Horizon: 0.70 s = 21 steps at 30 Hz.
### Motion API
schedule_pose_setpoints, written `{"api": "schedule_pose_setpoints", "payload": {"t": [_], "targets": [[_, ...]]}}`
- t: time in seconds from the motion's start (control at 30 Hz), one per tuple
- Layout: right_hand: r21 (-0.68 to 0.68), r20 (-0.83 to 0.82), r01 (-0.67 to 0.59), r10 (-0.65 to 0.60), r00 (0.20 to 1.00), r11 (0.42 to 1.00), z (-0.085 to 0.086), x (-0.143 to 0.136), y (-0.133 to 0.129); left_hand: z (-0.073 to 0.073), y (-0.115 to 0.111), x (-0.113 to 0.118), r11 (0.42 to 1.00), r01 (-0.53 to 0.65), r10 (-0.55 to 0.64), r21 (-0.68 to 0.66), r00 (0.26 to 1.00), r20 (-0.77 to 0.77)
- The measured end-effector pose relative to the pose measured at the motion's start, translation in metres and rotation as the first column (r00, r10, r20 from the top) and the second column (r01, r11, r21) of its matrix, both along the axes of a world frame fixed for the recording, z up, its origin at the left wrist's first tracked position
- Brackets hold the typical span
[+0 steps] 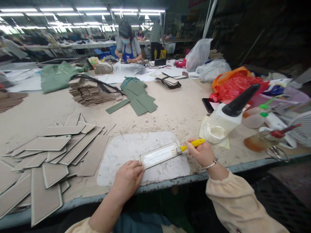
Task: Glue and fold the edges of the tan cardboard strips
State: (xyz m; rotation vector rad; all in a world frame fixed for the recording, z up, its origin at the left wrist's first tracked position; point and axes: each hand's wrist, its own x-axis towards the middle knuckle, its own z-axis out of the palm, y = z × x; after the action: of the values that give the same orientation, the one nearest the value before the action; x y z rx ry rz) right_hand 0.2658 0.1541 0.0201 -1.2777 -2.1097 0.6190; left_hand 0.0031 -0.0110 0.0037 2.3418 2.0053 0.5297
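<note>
A narrow rectangular panel [157, 156] lies on a white sheet [114, 158], its face coated with wet white paste. My left hand [130, 176] is closed at the panel's left end, holding it by the edge; the fingertips are partly hidden. In my right hand [201, 155] is a yellow-handled paintbrush [196, 142], gripped with closed fingers. The bristles touch the panel near its right end. Beyond my right hand stands a white plastic container [215, 129] with an opening holding white paste and a black spout pointing up.
Overlapping pale panels [48, 145] spread at the left. Stacked brown pieces [89, 89] and green pieces [141, 98] lie farther back. At right are a phone [207, 105], red plastic bag [239, 85], amber-liquid bottle [257, 140] and fan [301, 129]. A co-worker [128, 48] sits opposite.
</note>
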Motion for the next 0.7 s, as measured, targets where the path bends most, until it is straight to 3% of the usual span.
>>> {"api": "schedule_pose_setpoints", "payload": {"t": [0.2,0.33,0.53,0.7], "targets": [[0.045,0.031,0.031,-0.033,0.999,0.998,0.002,0.011,0.002,0.001,0.001,0.000,1.000,-0.006,0.006,-0.002,1.000,-0.004],[-0.087,-0.176,0.102,-0.116,0.978,0.991,0.005,0.006,-0.005,0.002,0.001,0.002,0.999,-0.018,0.018,-0.040,1.000,0.002],[-0.373,-0.405,-0.099,-0.066,0.912,0.922,-0.007,-0.031,-0.022,0.002,0.001,0.002,0.999,-0.024,0.023,-0.037,1.000,-0.011],[-0.361,-0.349,-0.146,0.012,0.937,0.921,-0.017,-0.044,-0.024,0.001,0.001,0.001,1.000,-0.008,0.008,-0.021,1.000,-0.011]]}}
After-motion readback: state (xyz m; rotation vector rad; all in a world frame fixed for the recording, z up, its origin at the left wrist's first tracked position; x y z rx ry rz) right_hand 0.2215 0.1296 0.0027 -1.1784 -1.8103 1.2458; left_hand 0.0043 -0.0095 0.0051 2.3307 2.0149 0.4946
